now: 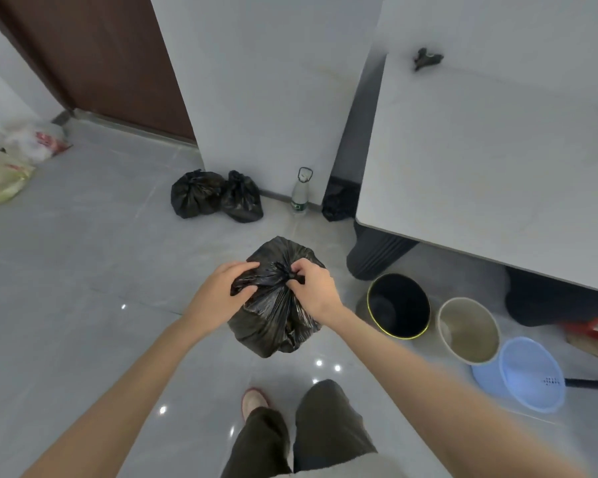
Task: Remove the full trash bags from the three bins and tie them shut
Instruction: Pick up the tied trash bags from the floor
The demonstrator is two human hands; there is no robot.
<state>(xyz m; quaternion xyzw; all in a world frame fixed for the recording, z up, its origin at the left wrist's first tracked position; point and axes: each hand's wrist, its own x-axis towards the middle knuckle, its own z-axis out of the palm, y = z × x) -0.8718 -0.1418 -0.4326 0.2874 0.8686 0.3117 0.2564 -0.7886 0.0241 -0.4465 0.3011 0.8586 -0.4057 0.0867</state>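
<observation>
– Grey tiled floor, white wall ahead, a pale table (pixel 497 150) to the right. Where's the bag?

– The black trash bag (pixel 273 315) is in front of the person's feet, between both hands. I can't tell whether its base rests on the tile or hangs just clear.

– Hands?

– The left hand (pixel 218 294) is closed around a bunched flap of plastic. The right hand (pixel 316 289) pinches the other flap at the gathered neck. Both are clamped on the bag, close together, most likely so the flaps can be crossed and drawn into a knot.

– Orientation?

– Long axis upright: neck up toward the camera, belly down. The two flaps run left to right across the neck.

– The rest?

– Two tied bags (pixel 197 194) sit touching each other against the wall. The black bin (pixel 411 305), beige bin (pixel 470 326) and blue bin (pixel 529 374) stand in a row by the table with no liners inside. My read is that this is the last bag and the knot isn't tight yet.
</observation>
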